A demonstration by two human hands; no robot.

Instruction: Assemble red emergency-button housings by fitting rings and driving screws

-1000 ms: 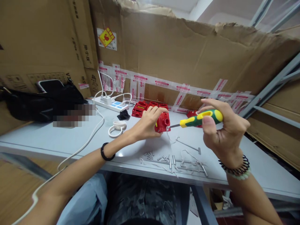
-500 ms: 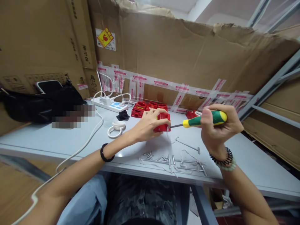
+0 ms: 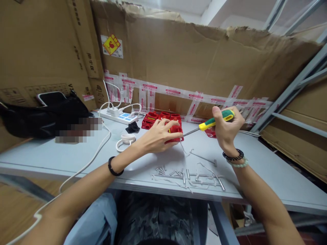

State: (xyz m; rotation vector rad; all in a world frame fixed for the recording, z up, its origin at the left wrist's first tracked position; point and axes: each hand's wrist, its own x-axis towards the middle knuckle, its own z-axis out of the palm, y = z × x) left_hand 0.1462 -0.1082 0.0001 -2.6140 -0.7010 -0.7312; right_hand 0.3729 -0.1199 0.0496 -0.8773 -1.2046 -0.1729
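Note:
My left hand (image 3: 159,136) is closed over a red plastic block (image 3: 177,128), holding it against the table with its fingers across the top. My right hand (image 3: 228,131) grips the green and yellow handle of a screwdriver (image 3: 211,124). The screwdriver's shaft slopes down to the left, and its tip meets the block's right side, by the fingers of my left hand. A thin white string (image 3: 183,148) hangs from that side onto the table. Other red plastic blocks (image 3: 150,119) sit behind my left hand. Another red piece (image 3: 211,133) is partly hidden behind my right hand.
Small screws (image 3: 160,169), metal rods (image 3: 204,183) and white strings lie along the front edge. A thin hooked rod (image 3: 203,157) is nearer the blocks. Leftward are a white coil (image 3: 127,139), a black piece (image 3: 133,127), a power strip (image 3: 122,116) and a black bag (image 3: 48,117). Cardboard (image 3: 178,61) stands behind.
My right hand has moved left and turned, so the screwdriver now slants more steeply down to the block. My left hand keeps its hold. The view has shifted slightly.

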